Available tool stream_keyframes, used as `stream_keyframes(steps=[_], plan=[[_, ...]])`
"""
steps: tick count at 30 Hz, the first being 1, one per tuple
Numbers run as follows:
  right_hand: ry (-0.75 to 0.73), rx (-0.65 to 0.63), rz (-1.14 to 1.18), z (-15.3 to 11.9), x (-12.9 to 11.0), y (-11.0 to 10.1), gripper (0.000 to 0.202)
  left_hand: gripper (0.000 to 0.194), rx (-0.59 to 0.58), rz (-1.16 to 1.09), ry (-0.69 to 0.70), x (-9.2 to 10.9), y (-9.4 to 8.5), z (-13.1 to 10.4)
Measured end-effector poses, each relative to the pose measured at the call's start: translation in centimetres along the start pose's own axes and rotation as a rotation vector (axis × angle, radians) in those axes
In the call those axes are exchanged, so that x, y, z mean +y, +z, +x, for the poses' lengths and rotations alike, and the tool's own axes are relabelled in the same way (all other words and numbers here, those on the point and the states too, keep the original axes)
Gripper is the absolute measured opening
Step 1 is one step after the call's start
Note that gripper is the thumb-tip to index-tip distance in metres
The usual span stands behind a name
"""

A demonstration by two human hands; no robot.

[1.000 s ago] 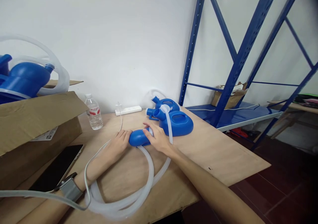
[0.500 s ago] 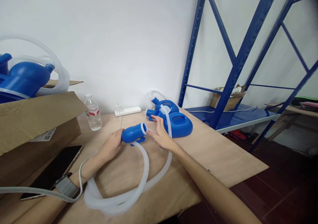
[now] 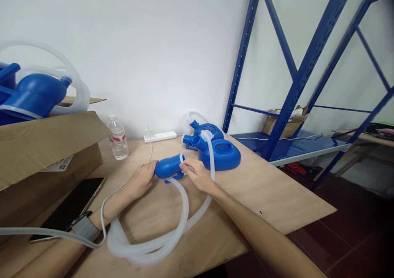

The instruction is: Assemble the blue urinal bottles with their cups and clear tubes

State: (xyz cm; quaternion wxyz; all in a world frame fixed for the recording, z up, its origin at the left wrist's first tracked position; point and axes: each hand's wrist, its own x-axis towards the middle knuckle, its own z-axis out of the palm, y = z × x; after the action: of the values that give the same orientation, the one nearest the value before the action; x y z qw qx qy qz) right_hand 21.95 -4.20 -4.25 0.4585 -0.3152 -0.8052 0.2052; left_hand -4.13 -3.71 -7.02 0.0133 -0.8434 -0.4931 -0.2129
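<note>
Fingers of our right hand (image 3: 198,176) pinch the blue cup (image 3: 168,167) at its rim, left hand (image 3: 142,180) closed-fingered opposite, long axis crosswise, mouth rightward

Left edge crops my cardboard box (image 3: 46,146) and the blue containers (image 3: 40,90) in it; box label's too tiny to read.

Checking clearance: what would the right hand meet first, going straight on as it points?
The right hand would first meet the white rim at the open end of the blue fitting; its fingertips look to be at that rim, though contact is hard to judge.
</note>
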Motion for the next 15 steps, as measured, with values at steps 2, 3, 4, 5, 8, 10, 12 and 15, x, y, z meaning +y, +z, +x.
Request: stream_keyframes(steps=[2, 3, 4, 5, 8, 10, 12, 15], plan=[[0.034, 0.005, 0.094, 0.1, -0.1, -0.5, 0.048, 0.051, -0.004, -0.029, 0.034, 0.2, -0.3, 0.0], [0.061, 0.031, 0.176, 0.2, -0.1, -0.7, 0.049, 0.05, -0.001, -0.044, 0.038, 0.2, -0.4, 0.0], [0.093, 0.074, 0.277, 0.4, -0.1, -1.0, 0.05, 0.048, 0.004, -0.058, 0.034, 0.3, -0.5, 0.0], [0.123, 0.131, 0.382, 0.6, -0.1, -1.3, 0.051, 0.046, 0.009, -0.069, 0.023, 0.3, -0.6, 0.0], [0.158, 0.272, 0.505, 1.2, 0.3, -1.9, 0.051, 0.041, 0.024, -0.078, -0.015, 0.2, -0.7, 0.1], [0.172, 0.231, 0.405, 1.3, 0.9, -2.1, 0.049, 0.043, 0.029, -0.051, -0.043, 0.1, -0.5, 0.1], [0.217, 0.129, 0.308, 1.3, 1.6, -1.9, 0.052, 0.048, 0.039, -0.019, -0.074, 0.0, -0.4, 0.1], [0.269, 0.039, 0.205, 1.2, 2.3, -1.5, 0.057, 0.053, 0.074, 0.004, -0.12, -0.4, -0.2, 0.1]])
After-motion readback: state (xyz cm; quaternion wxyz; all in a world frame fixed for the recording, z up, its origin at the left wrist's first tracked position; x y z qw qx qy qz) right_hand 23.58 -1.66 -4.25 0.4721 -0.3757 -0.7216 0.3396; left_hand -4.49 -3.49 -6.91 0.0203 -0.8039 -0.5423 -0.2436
